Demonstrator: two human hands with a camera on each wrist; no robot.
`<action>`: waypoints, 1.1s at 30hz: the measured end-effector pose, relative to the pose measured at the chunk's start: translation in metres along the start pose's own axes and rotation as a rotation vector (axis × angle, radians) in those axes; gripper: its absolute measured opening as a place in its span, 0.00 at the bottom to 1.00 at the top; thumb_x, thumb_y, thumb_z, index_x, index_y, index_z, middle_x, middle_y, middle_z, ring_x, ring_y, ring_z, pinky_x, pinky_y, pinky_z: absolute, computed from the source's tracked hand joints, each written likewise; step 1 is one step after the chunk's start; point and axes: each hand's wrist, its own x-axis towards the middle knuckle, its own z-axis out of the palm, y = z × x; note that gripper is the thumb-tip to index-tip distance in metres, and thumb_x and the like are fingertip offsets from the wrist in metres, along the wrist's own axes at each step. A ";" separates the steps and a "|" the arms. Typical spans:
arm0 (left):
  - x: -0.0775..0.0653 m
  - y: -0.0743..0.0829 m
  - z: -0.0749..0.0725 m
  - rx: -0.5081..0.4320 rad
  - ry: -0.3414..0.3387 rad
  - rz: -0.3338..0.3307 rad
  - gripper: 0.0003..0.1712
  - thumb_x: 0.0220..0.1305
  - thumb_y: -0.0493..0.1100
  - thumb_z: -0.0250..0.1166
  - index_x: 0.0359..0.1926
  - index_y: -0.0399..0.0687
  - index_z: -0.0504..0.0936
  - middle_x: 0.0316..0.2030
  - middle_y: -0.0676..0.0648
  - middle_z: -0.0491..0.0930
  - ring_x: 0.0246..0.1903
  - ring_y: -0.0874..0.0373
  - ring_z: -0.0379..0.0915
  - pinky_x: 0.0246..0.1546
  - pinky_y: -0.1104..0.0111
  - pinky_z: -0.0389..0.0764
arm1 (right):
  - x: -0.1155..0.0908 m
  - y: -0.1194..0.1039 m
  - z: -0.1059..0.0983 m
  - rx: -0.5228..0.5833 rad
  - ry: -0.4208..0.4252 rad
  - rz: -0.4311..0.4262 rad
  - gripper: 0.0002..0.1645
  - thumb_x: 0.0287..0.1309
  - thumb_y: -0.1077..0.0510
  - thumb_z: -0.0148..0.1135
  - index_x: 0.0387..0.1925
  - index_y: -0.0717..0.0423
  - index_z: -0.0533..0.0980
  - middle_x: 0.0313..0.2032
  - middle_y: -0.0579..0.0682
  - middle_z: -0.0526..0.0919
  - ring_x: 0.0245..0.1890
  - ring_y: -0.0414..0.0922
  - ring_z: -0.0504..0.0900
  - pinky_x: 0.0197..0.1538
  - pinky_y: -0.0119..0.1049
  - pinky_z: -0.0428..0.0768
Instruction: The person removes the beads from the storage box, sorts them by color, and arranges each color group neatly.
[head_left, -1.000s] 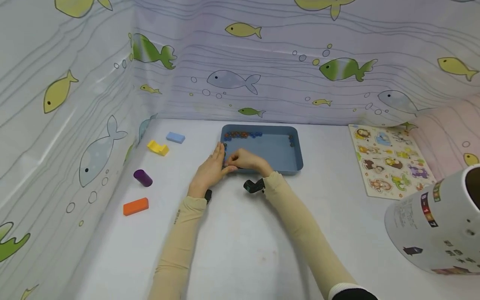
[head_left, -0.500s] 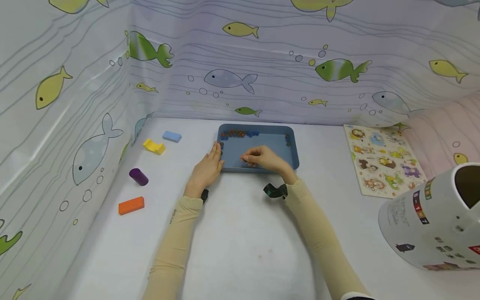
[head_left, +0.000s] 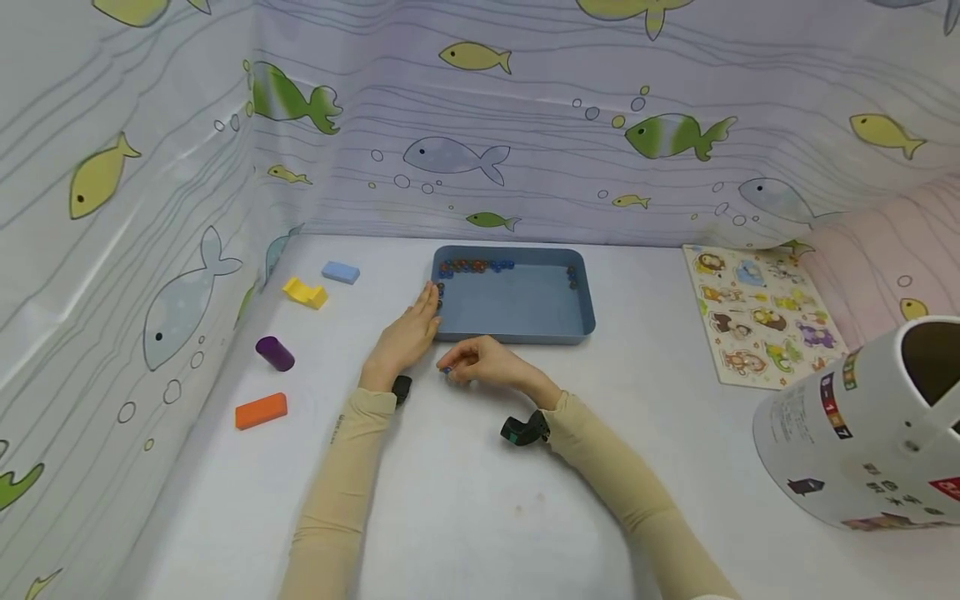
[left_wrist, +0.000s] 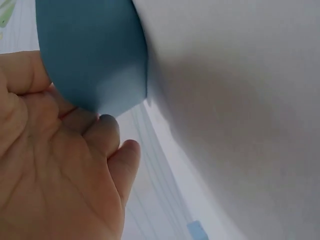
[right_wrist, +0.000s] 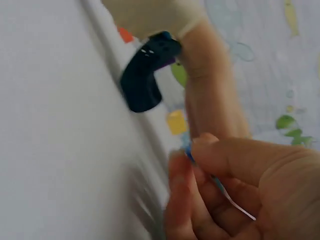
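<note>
My right hand [head_left: 487, 362] is just in front of the tray, above the white table. Its thumb and fingertips pinch a small blue bead [right_wrist: 189, 151], mostly covered by the fingers. Against the left side of the blue-grey tray [head_left: 517, 340] rests my left hand [head_left: 405, 337], its fingers straight along the wall. The left wrist view shows that hand's fingers [left_wrist: 102, 135] touching the tray's outer corner [left_wrist: 95, 55]. Inside the tray, brown and blue beads [head_left: 476, 266] lie along the back left, with several more beads [head_left: 572, 277] at the right wall.
Left on the table lie a light blue block [head_left: 341, 272], a yellow block [head_left: 305, 292], a purple cylinder [head_left: 275, 353] and an orange block [head_left: 261, 411]. To the right are an animal picture board [head_left: 765, 321] and a large white cylinder [head_left: 832, 450].
My right hand went from the tray's front left corner to further right inside it, then out over the front wall toward me with the bead. My left hand stays at the tray's left side.
</note>
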 end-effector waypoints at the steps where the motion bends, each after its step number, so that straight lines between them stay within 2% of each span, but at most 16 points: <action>1: 0.000 -0.001 -0.001 0.002 -0.003 0.005 0.34 0.78 0.48 0.37 0.76 0.40 0.38 0.77 0.42 0.34 0.75 0.43 0.43 0.75 0.52 0.50 | 0.002 0.000 0.004 -0.017 0.024 -0.004 0.15 0.61 0.64 0.61 0.50 0.61 0.80 0.50 0.56 0.85 0.33 0.37 0.80 0.37 0.29 0.80; 7: -0.004 -0.004 -0.004 0.040 -0.005 0.033 0.33 0.78 0.47 0.38 0.76 0.38 0.42 0.77 0.41 0.37 0.75 0.44 0.42 0.75 0.51 0.50 | 0.015 0.000 0.031 -0.202 0.158 -0.063 0.13 0.58 0.61 0.66 0.45 0.59 0.83 0.42 0.54 0.87 0.31 0.35 0.82 0.33 0.25 0.79; 13: -0.006 -0.004 -0.005 0.057 -0.001 0.040 0.33 0.78 0.47 0.39 0.76 0.38 0.43 0.77 0.41 0.39 0.75 0.44 0.43 0.74 0.50 0.52 | 0.021 -0.006 0.051 -0.417 0.213 -0.090 0.09 0.56 0.60 0.69 0.41 0.53 0.85 0.36 0.47 0.87 0.27 0.33 0.77 0.33 0.23 0.75; 17: -0.006 -0.003 -0.005 0.064 0.007 0.039 0.33 0.78 0.47 0.38 0.76 0.38 0.43 0.77 0.42 0.39 0.76 0.46 0.42 0.75 0.51 0.51 | 0.019 -0.009 0.055 -0.480 0.230 -0.084 0.08 0.55 0.59 0.70 0.39 0.51 0.85 0.35 0.45 0.85 0.27 0.33 0.77 0.33 0.23 0.74; 28: -0.005 -0.003 -0.003 0.097 0.039 0.028 0.33 0.78 0.47 0.39 0.76 0.38 0.44 0.77 0.41 0.40 0.76 0.45 0.42 0.74 0.51 0.52 | 0.017 -0.007 0.046 -0.438 0.154 -0.123 0.10 0.56 0.59 0.69 0.42 0.52 0.84 0.38 0.46 0.85 0.30 0.34 0.78 0.35 0.23 0.76; 33: -0.005 -0.001 -0.002 0.094 0.050 0.028 0.33 0.78 0.47 0.40 0.76 0.37 0.44 0.77 0.40 0.41 0.76 0.44 0.42 0.74 0.50 0.53 | 0.009 -0.018 0.021 -0.329 0.053 -0.085 0.13 0.60 0.58 0.66 0.47 0.56 0.82 0.43 0.49 0.86 0.32 0.37 0.80 0.36 0.26 0.78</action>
